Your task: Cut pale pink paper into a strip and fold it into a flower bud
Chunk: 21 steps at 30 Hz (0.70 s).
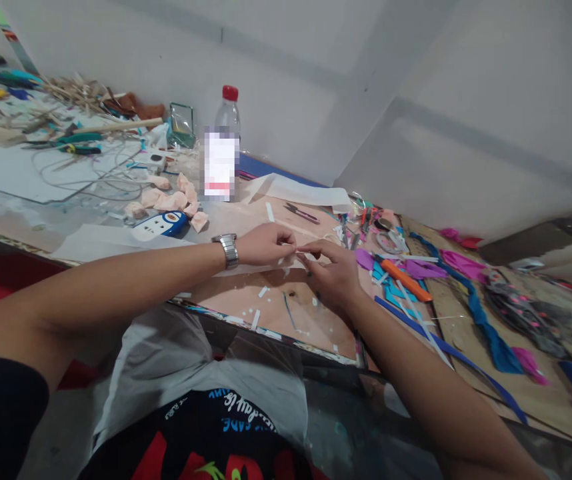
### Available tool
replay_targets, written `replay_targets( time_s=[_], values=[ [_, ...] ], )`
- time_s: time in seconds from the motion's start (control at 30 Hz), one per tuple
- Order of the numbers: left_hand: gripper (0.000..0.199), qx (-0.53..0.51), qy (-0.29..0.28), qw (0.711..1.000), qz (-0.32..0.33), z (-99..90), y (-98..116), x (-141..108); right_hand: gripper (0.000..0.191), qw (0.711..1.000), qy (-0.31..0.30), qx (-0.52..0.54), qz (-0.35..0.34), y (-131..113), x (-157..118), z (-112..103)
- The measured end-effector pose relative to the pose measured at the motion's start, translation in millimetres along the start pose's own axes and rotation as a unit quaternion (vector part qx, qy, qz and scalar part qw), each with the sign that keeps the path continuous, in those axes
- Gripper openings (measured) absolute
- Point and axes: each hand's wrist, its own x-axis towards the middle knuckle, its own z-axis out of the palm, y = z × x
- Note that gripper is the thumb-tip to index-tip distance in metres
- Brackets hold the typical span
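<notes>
My left hand (265,245), with a metal watch (227,249) on the wrist, is closed in a pinch above the worktable (236,293). Close against it, my right hand (333,270) also pinches, thumb and forefinger together. The fingertips of both meet over something tiny and pale that I cannot make out. Beneath them lies a long strip of white paper (176,252). Small white scraps (256,320) are scattered on the wood nearer me. Thread snips (302,213) lie just beyond the hands.
Left stand a blue-and-white power socket (161,225), crumpled peach pieces (166,201) and a red-capped bottle (230,110). Green-handled pliers (79,142) lie farther left. On the right are an orange cutter knife (406,280), purple and blue scraps and a blue strip (466,369). A wall rises behind.
</notes>
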Motion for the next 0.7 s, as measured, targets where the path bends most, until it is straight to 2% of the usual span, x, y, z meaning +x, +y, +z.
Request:
replay_targets(
  time_s=[0.2,0.7],
  values=[
    [0.023,-0.001,0.013,1.000,0.006,0.7,-2.1,0.3,0.023,1.000,0.018,-0.007,0.012,-0.4,0.5,0.0],
    [0.027,0.060,0.038,0.996,0.050,2.7,-0.3,-4.4,0.025,0.997,0.004,0.020,0.076,-6.9,-0.7,0.2]
  ],
)
